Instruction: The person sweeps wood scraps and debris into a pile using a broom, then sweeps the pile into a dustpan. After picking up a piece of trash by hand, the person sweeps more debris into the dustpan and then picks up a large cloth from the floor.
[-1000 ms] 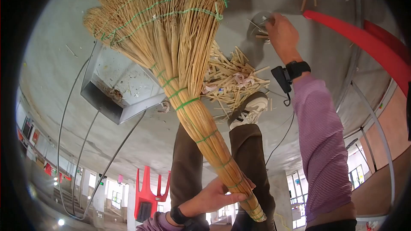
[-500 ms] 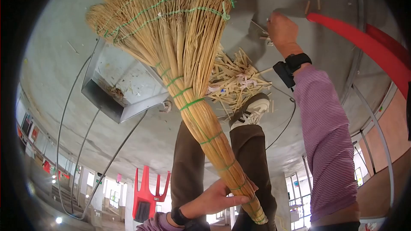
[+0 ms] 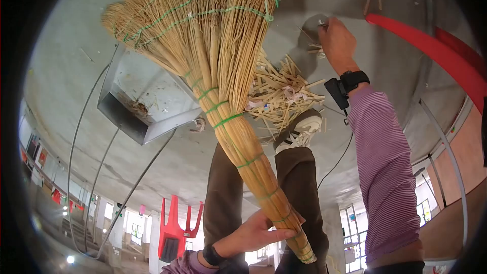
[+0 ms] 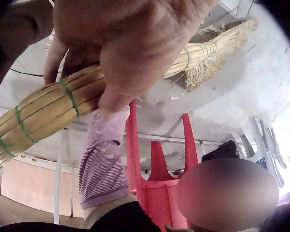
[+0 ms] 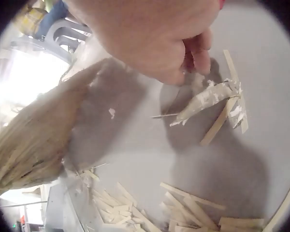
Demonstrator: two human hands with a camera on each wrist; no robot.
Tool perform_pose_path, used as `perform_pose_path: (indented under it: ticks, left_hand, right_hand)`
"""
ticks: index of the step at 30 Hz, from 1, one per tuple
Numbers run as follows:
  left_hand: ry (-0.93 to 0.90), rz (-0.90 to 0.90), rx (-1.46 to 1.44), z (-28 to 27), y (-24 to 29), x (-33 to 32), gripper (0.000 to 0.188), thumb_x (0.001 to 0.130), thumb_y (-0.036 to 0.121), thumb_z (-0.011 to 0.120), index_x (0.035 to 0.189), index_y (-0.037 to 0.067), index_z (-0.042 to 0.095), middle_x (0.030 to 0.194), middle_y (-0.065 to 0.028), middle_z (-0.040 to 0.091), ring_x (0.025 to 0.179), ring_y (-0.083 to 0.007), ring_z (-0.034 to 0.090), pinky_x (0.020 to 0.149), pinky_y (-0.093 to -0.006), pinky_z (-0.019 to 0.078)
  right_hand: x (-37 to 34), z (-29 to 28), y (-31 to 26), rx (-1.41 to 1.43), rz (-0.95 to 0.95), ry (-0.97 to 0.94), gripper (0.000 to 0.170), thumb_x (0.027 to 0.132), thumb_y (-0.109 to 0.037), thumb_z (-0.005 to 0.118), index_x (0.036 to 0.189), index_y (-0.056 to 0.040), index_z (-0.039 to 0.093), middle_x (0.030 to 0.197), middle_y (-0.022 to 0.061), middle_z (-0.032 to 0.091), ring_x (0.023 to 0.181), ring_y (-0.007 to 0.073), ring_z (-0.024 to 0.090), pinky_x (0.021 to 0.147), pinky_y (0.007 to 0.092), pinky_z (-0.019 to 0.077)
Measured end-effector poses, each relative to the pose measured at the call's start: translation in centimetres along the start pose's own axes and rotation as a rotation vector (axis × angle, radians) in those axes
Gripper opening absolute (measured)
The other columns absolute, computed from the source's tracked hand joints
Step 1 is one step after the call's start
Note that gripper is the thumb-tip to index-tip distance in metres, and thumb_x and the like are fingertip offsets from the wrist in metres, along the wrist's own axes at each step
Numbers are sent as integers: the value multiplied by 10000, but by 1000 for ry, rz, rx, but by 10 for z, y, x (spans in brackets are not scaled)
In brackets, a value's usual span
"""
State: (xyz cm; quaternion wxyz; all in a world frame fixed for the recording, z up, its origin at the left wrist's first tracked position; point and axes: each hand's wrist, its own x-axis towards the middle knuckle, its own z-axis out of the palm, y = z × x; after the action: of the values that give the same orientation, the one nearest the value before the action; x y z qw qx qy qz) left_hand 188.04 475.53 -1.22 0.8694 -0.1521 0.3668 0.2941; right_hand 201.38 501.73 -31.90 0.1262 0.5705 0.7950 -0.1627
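My left hand [image 3: 256, 232] grips the handle end of a straw broom [image 3: 243, 142] bound with green cord. The broom slants up across the head view, its bristles fanned out at the top left. Low over the floor, my right hand [image 3: 337, 43] has curled fingers and pinches a small whitish scrap [image 3: 321, 22] at the fingertips. Just below that hand in the right wrist view lie a crumpled pale strip [image 5: 203, 101] and a few thin wood strips [image 5: 220, 121]. A pile of wood strips [image 3: 284, 94] with some pinkish scraps lies between the broom and my right forearm.
A metal dustpan [image 3: 152, 101] with debris lies left of the broom, its thin rods [image 3: 133, 192] reaching downward. A red plastic chair leg [image 3: 421, 53] juts in at the right. Another red stool [image 3: 175, 233] stands behind. My shoe [image 3: 300, 131] touches the pile's near edge.
The right hand shifts slightly over the floor, first away from me, then back a little, with its fingers still curled. The left hand keeps its grip on the broom, which stays nearly in place.
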Motion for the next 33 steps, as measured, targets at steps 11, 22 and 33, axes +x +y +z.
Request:
perform_pose_path:
  ticks: [11,22,33]
  left_hand:
    - [-19,-9,-8,2,5,0,296,832,99,641,1091,-4,543,1086,-110,581,1041,-200,554,904,-341,446]
    - [-40,33,91,-6,2,-1,382,831,100,655,1160,7,485,1096,-97,584,1036,-189,556,899,-334,452]
    - [-44,-35,8,-4,2,-2,403,847,151,647,1181,20,464,1138,-79,571,1081,-165,529,952,-328,411]
  right_hand:
    - [9,-7,-7,-24,-15,-87,191,750,-231,592,837,-63,619,824,140,649,799,336,618,678,431,480]
    - [3,1,-2,-12,30,-22,193,773,-227,580,857,-55,605,780,160,650,745,346,631,643,442,492]
    - [15,3,-9,-86,-73,-23,196,756,-232,593,793,-40,591,731,165,633,710,347,623,626,434,487]
